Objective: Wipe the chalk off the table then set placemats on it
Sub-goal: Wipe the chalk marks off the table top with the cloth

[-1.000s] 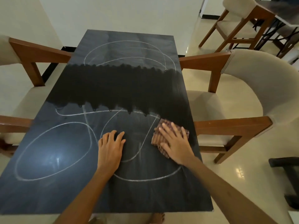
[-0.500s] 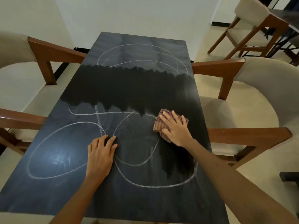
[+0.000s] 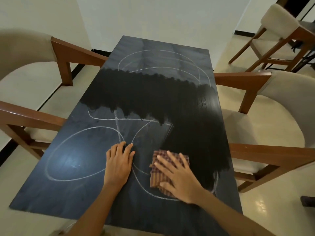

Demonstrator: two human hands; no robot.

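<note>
A dark rectangular table [image 3: 56, 191] carries white chalk ovals [image 3: 56, 149] at its near left and far end. A wet black wiped band [image 3: 196, 113] crosses the middle and runs down the right side. My right hand [image 3: 179, 176] presses flat, fingers straight, on a brown checked cloth [image 3: 157, 174] near the right front. Flat on the table to the cloth's left lies my left hand [image 3: 119, 160], fingers straight, over crossing chalk lines.
Cream upholstered chairs with brown wooden arms stand on both sides: one at the left [image 3: 25, 68] and one at the right [image 3: 281, 103]. Another chair [image 3: 276, 26] stands at the far right. No placemats are in view.
My right hand has slid the cloth back toward me and left, leaving a wider wet black strip down the table's right side. My left hand has stayed about in place.
</note>
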